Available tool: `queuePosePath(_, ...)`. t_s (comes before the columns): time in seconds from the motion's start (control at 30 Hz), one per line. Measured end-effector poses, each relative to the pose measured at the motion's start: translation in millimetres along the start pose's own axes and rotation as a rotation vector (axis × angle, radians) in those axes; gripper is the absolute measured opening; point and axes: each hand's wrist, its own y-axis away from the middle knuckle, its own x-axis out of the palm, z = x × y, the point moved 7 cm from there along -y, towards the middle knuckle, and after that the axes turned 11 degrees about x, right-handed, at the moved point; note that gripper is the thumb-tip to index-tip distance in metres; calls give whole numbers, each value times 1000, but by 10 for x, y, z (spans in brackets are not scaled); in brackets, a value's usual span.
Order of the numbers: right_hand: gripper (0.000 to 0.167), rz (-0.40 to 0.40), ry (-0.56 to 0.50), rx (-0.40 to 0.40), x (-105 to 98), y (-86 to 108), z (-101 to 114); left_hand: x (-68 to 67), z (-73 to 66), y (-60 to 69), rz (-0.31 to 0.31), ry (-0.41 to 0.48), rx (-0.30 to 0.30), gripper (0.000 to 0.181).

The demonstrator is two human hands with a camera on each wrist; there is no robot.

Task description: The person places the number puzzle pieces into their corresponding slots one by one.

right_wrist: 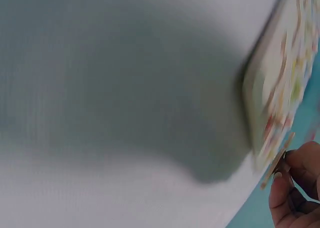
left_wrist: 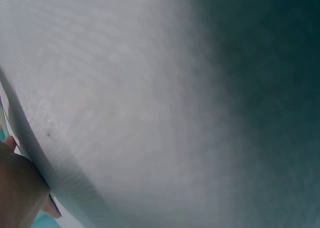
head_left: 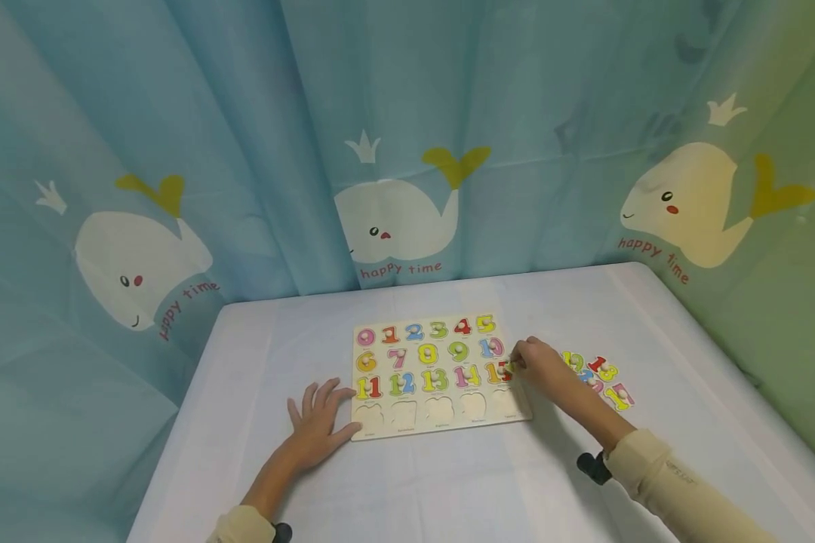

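Note:
A wooden number puzzle board (head_left: 441, 427) lies on the table, its upper three rows filled with colourful knobbed number pieces and its bottom row showing bare recesses. My left hand (head_left: 317, 426) lies at the board's left edge with fingers spread, thumb and fingertips touching it. Over the board's right edge, beside the 15 piece (head_left: 494, 372), my right hand (head_left: 539, 367) pinches a thin puzzle piece (right_wrist: 274, 169) between thumb and fingers. That piece is tilted and seen edge-on in the right wrist view; its number cannot be read.
Several loose number pieces (head_left: 610, 373) lie in an overlapping cluster right of the board, partly behind my right forearm. White cloth covers the table (head_left: 299, 339). A blue curtain (head_left: 258, 226) with whale prints hangs behind it.

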Motion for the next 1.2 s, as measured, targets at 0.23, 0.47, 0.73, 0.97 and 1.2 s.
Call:
queuePosePath(0.23,10,12,25,-160,249,187,480,22,26,-4,2,-3,1,55)
queuePosePath(0.47,14,0,44,-286,445,284,824,2,12,-2,-3,5,7,54)
queuePosePath(0.73,16,61,54,-500,791,381,1292,-6,-13,-8,0,6,5,53)
queuePosePath(0.97,16,31,85,-623,991,488,1656,-8,-26,-17,17,32,20,48)
queuePosePath(1.2,11,34,96,-602,1139,452,1938,-49,-54,1,23,33,28,38)
